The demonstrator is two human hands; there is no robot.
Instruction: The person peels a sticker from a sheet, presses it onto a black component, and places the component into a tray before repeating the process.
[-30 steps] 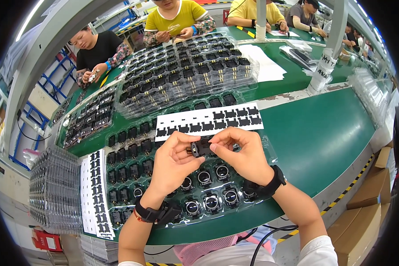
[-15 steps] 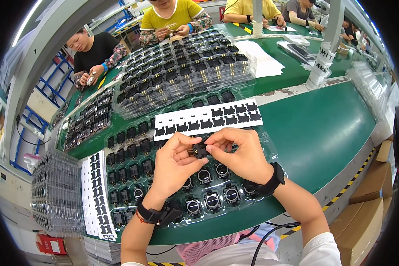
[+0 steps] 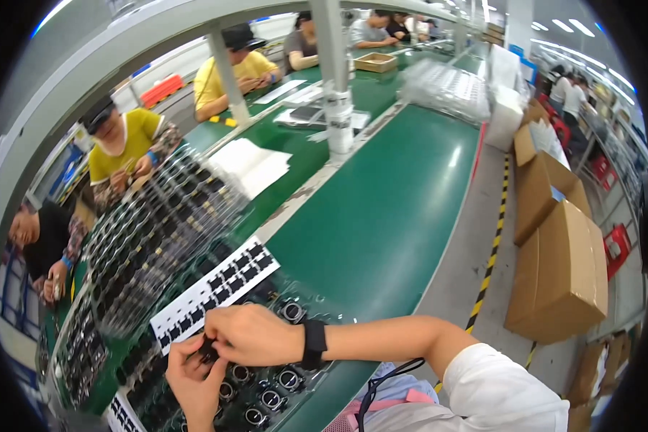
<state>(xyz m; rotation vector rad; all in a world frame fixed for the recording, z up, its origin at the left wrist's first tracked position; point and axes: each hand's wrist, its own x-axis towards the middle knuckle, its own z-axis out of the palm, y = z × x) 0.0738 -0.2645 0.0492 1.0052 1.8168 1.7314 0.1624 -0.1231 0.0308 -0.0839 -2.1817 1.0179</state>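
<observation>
My left hand point(image 3: 194, 378) and my right hand point(image 3: 248, 335) meet at the lower left, pinching one small black part point(image 3: 209, 351) between their fingertips. They hover over a clear tray point(image 3: 266, 392) of round black parts with silver rings. A white sheet with rows of small black pieces point(image 3: 212, 291) lies just beyond my hands. A black wristband sits on my right wrist.
Stacked clear trays of black parts point(image 3: 155, 245) fill the left of the green conveyor belt point(image 3: 381, 216). Several people work across the belt at the upper left. Cardboard boxes point(image 3: 561, 266) stand on the floor to the right, past a yellow-black floor stripe.
The view has swung to the right, so my hands now sit at the lower left. Both hands still pinch the small black part together.
</observation>
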